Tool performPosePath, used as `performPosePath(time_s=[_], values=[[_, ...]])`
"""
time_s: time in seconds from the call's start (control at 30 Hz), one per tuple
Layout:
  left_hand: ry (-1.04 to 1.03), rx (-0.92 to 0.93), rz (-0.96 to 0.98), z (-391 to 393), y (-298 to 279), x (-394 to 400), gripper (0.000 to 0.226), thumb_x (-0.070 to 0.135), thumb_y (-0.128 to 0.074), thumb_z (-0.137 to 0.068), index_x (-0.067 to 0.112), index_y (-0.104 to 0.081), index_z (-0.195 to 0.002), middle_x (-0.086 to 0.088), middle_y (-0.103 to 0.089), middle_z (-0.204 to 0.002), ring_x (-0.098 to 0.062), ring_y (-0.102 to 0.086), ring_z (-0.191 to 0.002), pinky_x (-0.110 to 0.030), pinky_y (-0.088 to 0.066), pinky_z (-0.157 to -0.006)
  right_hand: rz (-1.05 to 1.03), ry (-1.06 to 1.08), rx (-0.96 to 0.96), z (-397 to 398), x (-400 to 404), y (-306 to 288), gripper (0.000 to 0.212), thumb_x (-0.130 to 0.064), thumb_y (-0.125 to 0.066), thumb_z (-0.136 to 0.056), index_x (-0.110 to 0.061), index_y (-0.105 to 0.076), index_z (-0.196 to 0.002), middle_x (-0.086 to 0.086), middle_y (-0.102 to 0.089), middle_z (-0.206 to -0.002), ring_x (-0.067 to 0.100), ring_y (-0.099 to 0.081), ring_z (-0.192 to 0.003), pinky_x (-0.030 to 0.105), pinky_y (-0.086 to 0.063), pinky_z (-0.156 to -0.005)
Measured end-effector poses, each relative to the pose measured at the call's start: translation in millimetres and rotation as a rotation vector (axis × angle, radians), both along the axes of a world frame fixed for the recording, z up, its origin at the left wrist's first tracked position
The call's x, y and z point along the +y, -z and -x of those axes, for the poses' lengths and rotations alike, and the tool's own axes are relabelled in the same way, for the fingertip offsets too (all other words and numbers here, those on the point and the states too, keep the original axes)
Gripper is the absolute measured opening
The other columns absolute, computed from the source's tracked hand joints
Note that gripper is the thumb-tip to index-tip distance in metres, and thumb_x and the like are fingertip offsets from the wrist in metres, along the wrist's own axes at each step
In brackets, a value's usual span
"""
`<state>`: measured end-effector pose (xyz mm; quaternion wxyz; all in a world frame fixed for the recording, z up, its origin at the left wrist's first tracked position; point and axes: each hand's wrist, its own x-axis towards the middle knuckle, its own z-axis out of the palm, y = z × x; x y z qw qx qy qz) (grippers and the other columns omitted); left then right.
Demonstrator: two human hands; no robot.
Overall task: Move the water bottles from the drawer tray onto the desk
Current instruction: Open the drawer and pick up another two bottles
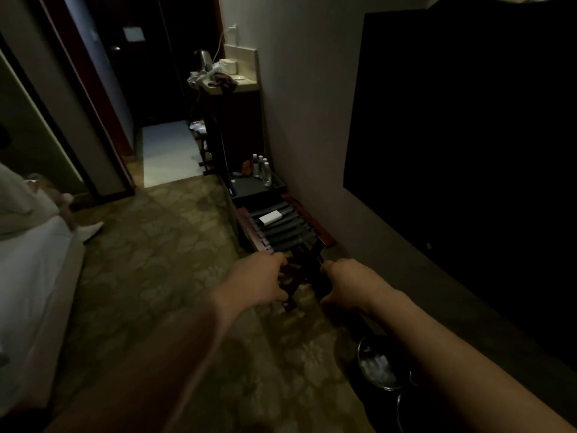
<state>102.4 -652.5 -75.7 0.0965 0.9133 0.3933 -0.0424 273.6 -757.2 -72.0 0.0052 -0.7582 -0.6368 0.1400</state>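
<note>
Left hand (261, 280) and right hand (343, 284) reaching forward, fingers curled around the near end of a dark red wooden slatted luggage rack (282, 228), beyond it clear plastic water bottles (262, 169) upright in a black drawer tray (257, 186) against the wall, cluttered beige counter (232, 81) farthest.

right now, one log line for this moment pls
hands: left and right both grip rack near end | bottles upright in tray beyond rack, untouched | white box on rack
</note>
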Motion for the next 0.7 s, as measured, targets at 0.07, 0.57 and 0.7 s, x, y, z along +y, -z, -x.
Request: performPosePath(time_s=[0.07,0.57,0.7], values=[[-0.022,-0.016,-0.021,-13,-5,38,0.067,0.045,-0.076,-0.076,0.022,-0.050,-0.134,-0.004,-0.058,-0.124,-0.023,-0.059,-0.109,-0.040,-0.054,-0.085,0.001,-0.037,-0.002,-15,44,-1,0.042,-0.036,-0.069,-0.082,-0.017,-0.056,-0.116,0.006,-0.058,-0.109,0.023,-0.058,-0.093,0.030,-0.043,-0.066],[-0.173,-0.116,-0.006,8,9,307,0.069,0.042,-0.074,-0.080,0.023,-0.045,-0.140,-0.006,-0.055,-0.133,-0.023,-0.054,-0.119,-0.028,-0.041,-0.080,0.026,-0.201,-0.046,-12,348,13,0.050,-0.039,-0.076,-0.078,-0.016,-0.056,-0.118,0.009,-0.059,-0.120,0.027,-0.058,-0.105,0.033,-0.051,-0.081],[-0.133,-0.097,-0.036,24,7,405,0.071,0.043,-0.073,-0.081,0.023,-0.042,-0.141,-0.003,-0.053,-0.134,-0.022,-0.055,-0.119,-0.027,-0.039,-0.077,0.002,-0.163,-0.047,7,447,9,0.057,-0.039,-0.075,-0.081,-0.018,-0.054,-0.129,0.008,-0.057,-0.126,0.026,-0.057,-0.110,0.034,-0.051,-0.085]])
